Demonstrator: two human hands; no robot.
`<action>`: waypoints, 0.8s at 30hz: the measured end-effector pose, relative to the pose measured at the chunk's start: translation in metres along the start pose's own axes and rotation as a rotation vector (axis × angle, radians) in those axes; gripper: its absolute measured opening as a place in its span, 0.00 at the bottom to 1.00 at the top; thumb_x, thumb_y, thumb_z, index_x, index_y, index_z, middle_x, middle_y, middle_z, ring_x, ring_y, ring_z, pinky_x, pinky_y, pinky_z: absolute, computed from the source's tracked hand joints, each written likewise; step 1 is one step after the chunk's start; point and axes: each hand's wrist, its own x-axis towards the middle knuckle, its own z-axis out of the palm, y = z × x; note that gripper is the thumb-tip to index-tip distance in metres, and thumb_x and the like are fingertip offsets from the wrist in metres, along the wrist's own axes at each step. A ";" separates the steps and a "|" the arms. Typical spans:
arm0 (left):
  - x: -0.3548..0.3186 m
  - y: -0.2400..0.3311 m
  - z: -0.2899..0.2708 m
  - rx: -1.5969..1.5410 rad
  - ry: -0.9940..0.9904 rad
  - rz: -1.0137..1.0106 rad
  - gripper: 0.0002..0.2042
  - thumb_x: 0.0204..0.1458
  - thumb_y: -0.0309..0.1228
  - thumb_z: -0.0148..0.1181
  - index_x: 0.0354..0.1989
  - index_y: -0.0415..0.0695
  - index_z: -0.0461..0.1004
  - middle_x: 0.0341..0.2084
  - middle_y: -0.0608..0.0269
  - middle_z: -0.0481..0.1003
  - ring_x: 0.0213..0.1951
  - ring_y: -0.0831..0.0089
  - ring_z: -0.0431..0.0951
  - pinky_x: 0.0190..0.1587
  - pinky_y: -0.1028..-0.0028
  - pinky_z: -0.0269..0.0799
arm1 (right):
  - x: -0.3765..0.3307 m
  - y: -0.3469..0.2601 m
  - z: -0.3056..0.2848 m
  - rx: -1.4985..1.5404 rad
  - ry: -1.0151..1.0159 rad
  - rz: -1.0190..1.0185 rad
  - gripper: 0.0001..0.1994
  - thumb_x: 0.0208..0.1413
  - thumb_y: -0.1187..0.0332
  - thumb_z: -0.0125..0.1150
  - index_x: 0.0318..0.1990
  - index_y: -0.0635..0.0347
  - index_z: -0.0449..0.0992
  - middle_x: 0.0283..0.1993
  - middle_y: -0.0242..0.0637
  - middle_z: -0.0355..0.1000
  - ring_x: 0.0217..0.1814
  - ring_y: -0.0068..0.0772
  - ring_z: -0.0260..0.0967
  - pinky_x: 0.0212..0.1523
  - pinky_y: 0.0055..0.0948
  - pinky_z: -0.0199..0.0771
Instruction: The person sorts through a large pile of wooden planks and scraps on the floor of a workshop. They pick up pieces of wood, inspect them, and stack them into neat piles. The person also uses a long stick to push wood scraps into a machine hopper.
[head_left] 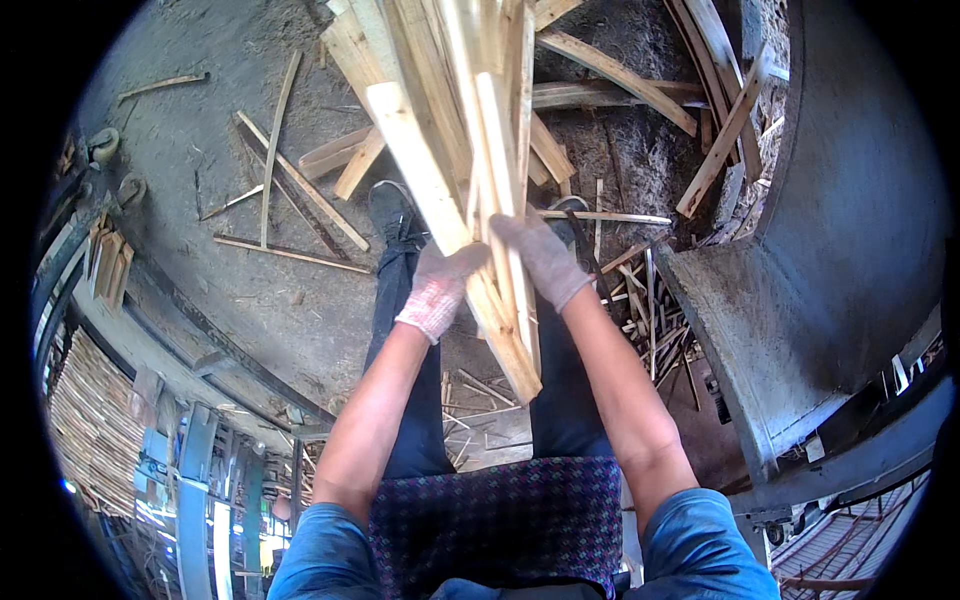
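Observation:
Both of my hands wear pale knit work gloves and hold long strips of light, raw wood. My left hand [445,280] is closed around a wooden strip [420,155] from its left side, the thumb lying across the top. My right hand [540,255] grips the narrower wooden slats [495,130] on the right, its fingers wrapped on them. The near ends of the strips come together at a pointed lower end [518,375] between my forearms. Beyond my hands, more strips fan out toward the top edge; how they rest there I cannot tell.
Loose wood strips [305,180] lie scattered over the dirt floor [200,140]. A large curved metal sheet [800,330] stands close on my right, with a heap of thin offcuts [660,320] beside it. A metal frame [190,310] runs along my left. A patterned cloth [500,520] covers my lap.

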 end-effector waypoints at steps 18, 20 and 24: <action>-0.052 -0.023 -0.007 0.095 0.067 0.107 0.22 0.60 0.33 0.62 0.58 0.34 0.70 0.48 0.57 0.77 0.48 0.72 0.77 0.51 0.72 0.73 | -0.021 -0.028 0.026 -0.157 0.042 0.041 0.38 0.48 0.55 0.73 0.61 0.71 0.68 0.50 0.49 0.78 0.51 0.34 0.76 0.53 0.30 0.75; -0.046 0.000 -0.010 0.090 0.045 0.152 0.25 0.60 0.37 0.61 0.61 0.33 0.68 0.50 0.52 0.76 0.51 0.67 0.77 0.54 0.69 0.73 | -0.008 -0.035 0.031 -0.149 0.062 0.017 0.42 0.46 0.50 0.72 0.63 0.72 0.66 0.52 0.53 0.77 0.53 0.41 0.77 0.57 0.32 0.74; 0.020 0.060 -0.010 0.253 0.123 0.311 0.28 0.63 0.43 0.55 0.63 0.32 0.67 0.53 0.45 0.76 0.55 0.60 0.76 0.60 0.64 0.68 | 0.050 -0.055 0.004 -0.278 0.130 -0.070 0.44 0.49 0.46 0.69 0.65 0.72 0.64 0.55 0.57 0.76 0.58 0.48 0.75 0.60 0.34 0.72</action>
